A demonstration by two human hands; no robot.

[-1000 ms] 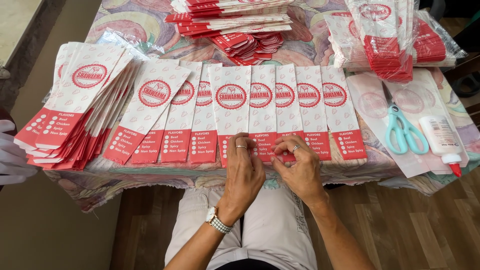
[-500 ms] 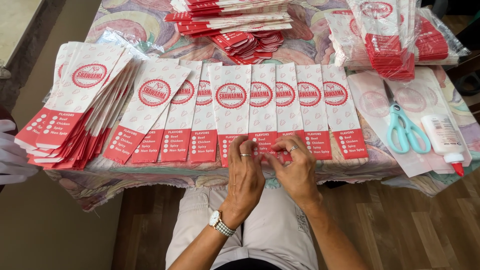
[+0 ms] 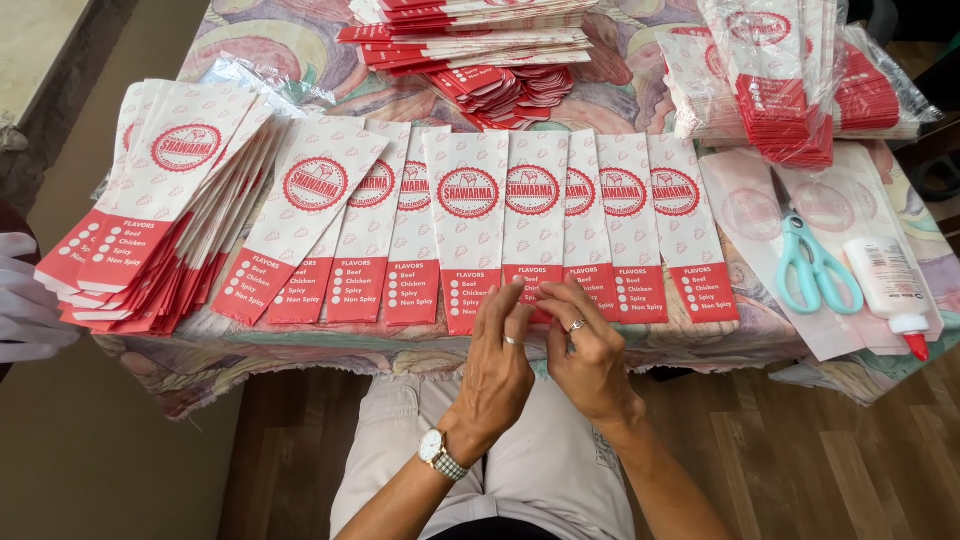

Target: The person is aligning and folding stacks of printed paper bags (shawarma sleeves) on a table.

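- Hands at the near edge of a counter (image 3: 300,45) under a patterned cloth: left hand (image 3: 497,365), with wristwatch and ring, and right hand (image 3: 590,360), also ringed, meet side by side at the lower end of a row of paper bags.
- Fingertips of both press on the red bottom strip of one bag (image 3: 530,225), which lies flat in the middle of the row, overlapped by its neighbours; each grip is narrow, fingers bunched on that strip's edge, though whether it is pinched or only pressed cannot be told.
- Row (image 3: 420,215) runs left to right, white bags with a round red emblem and red ends.
- Fanned stack (image 3: 165,205) lies at the row's left end; a gloved hand (image 3: 25,310) shows at the left frame edge.
- Another pile (image 3: 480,50) sits behind the row; wrapped bundles (image 3: 790,80) lie at far right.
- Scissors (image 3: 815,265) with pale blue handles and a glue bottle (image 3: 888,285) with a red tip rest right of the row.
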